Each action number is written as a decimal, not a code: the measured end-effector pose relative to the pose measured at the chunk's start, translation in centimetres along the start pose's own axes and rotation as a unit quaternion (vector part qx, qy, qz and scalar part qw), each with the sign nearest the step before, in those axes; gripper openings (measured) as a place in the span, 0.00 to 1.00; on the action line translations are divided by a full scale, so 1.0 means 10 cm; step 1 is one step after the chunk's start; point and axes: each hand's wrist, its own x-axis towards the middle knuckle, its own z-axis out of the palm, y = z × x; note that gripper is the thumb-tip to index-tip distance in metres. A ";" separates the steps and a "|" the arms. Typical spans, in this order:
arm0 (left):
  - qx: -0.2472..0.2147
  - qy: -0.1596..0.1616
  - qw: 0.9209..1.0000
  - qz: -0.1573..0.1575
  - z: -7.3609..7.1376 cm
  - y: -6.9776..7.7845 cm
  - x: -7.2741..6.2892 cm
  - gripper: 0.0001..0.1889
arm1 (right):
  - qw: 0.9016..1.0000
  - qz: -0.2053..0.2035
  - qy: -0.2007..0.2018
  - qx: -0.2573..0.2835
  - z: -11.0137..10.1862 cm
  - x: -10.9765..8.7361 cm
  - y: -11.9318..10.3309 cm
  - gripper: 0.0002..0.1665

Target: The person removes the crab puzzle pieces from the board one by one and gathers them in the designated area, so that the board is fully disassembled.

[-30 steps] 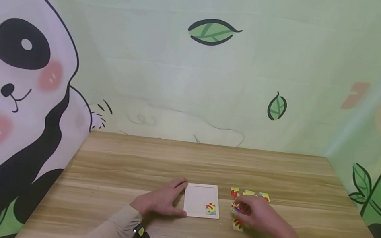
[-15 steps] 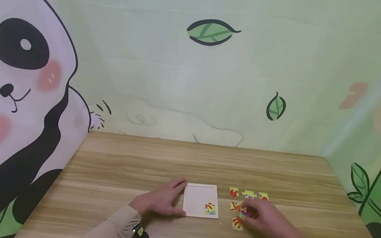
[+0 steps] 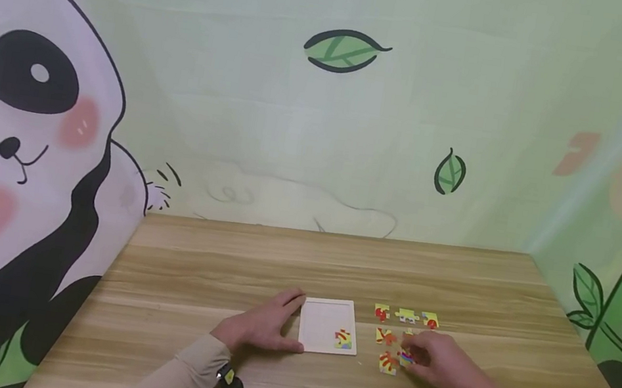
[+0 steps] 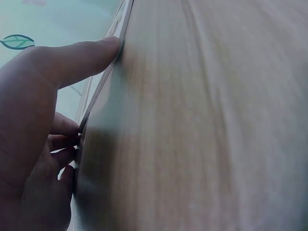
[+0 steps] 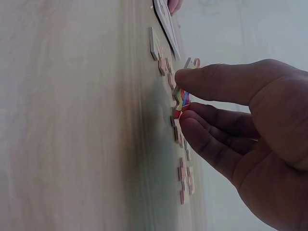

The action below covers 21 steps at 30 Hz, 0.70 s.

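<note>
A square wooden puzzle tray (image 3: 322,327) lies flat on the table, with one yellow and red puzzle piece (image 3: 343,340) in its near right corner. My left hand (image 3: 262,325) holds the tray at its left side, thumb at the near corner and fingers along the far part of that edge. To the right, my right hand (image 3: 442,366) pinches a multicoloured puzzle piece (image 5: 184,98) between thumb and fingertips, slightly tilted, low among the loose pieces. Part of that piece is hidden by the fingers.
Between the tray and my right hand lie loose pieces: a red and yellow one (image 3: 385,337) and one with red stripes (image 3: 387,363). Behind them a row holds a left piece (image 3: 381,312), a middle piece (image 3: 406,315) and a right piece (image 3: 430,320). A printed backdrop (image 3: 239,111) rises behind the table.
My right hand has moved right and a little nearer with the multicoloured piece, uncovering the loose pieces to its left and behind. The left hand and tray have stayed put.
</note>
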 end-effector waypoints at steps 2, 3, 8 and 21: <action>0.003 0.000 1.000 0.000 0.00 0.00 0.00 0.53 | 1.000 -0.001 -0.003 0.000 0.00 -0.02 0.01 0.10; 0.003 0.001 1.000 0.000 0.00 0.00 0.00 0.53 | 1.000 0.000 -0.005 0.002 -0.01 -0.04 0.02 0.10; 0.001 0.003 1.000 0.004 -0.02 0.01 -0.01 0.52 | 1.000 0.009 -0.017 0.018 -0.02 -0.10 0.03 0.12; 0.007 0.009 1.000 0.009 -0.01 0.00 -0.01 0.52 | 0.999 -0.002 -0.030 -0.018 -0.03 -0.13 0.03 0.12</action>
